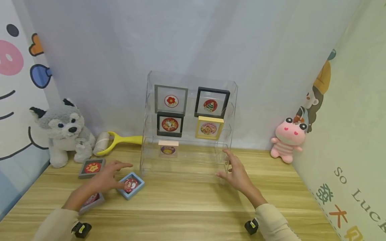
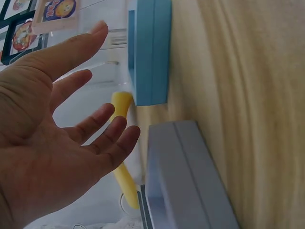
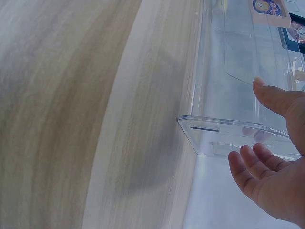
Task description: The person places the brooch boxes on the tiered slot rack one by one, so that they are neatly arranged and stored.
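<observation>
I count five picture frames (image 1: 209, 128) in the clear acrylic display stand (image 1: 193, 154); blue frame (image 1: 131, 185), grey frame (image 1: 91, 168), lilac frame (image 1: 95, 203) on table (image 1: 187, 217), presumably left to place. Left hand (image 1: 108, 177) loose, empty, near blue; right hand (image 1: 238, 173) relaxed, ungripping, beside stand

Overlaps and view edges are hiding parts of things.
In the head view, the left forearm (image 1: 79, 198) is covering part of the purple frame (image 1: 94, 203), the thumb (image 1: 119, 184) of the left grip (image 1: 108, 175) is overlapping a corner of the blue frame (image 1: 131, 185), and the lettering (image 1: 172, 105) under the red flower (image 1: 171, 100) is appearing too small to read. In the left wrist view, fingers (image 2: 116, 150) are blocking the middle of the yellow handle (image 2: 122, 102). In the right wrist view, the right edge is cutting off the right grip (image 3: 286, 186) and the clear rack (image 3: 238, 100).
</observation>
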Tool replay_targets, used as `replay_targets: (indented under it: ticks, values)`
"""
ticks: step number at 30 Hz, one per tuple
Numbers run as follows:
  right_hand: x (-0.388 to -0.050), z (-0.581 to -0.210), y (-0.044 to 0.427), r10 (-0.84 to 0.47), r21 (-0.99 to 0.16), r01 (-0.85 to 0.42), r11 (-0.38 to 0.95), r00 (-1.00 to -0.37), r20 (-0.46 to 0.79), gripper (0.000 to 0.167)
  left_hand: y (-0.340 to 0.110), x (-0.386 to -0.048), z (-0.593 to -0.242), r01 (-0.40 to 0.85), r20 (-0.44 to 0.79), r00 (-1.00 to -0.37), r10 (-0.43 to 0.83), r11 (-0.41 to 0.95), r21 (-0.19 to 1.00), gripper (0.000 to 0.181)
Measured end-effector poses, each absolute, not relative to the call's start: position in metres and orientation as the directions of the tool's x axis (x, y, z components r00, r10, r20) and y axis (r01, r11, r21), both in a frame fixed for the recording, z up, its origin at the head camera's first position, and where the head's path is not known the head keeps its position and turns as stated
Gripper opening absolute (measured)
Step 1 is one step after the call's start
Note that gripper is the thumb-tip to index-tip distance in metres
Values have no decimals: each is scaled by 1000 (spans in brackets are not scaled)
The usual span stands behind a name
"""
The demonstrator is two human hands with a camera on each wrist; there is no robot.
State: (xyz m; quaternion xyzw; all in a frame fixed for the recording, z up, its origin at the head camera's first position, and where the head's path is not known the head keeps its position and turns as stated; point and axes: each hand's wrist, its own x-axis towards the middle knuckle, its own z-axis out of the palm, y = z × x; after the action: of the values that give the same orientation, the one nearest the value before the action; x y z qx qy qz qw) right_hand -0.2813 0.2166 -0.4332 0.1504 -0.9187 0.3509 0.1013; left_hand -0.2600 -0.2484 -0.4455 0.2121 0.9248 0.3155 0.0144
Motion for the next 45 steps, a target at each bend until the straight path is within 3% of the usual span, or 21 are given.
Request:
replay_targets:
  ticks: [7,27,45]
  values:
    - [-280,-432,216,-202,-612,-337,715,-938,281,88,-244,-257,-453,322,34,-918,394,695,643,81]
    - [-280,-432,217,-211,-609,-356,709,-931,299,87,-236,-261,-455,314,-43,-898,437,708,632,83]
    - [-280,-431,216,-211,-610,-361,706,-929,305,87,-233,-260,-449,333,-15,-905,425,730,598,90]
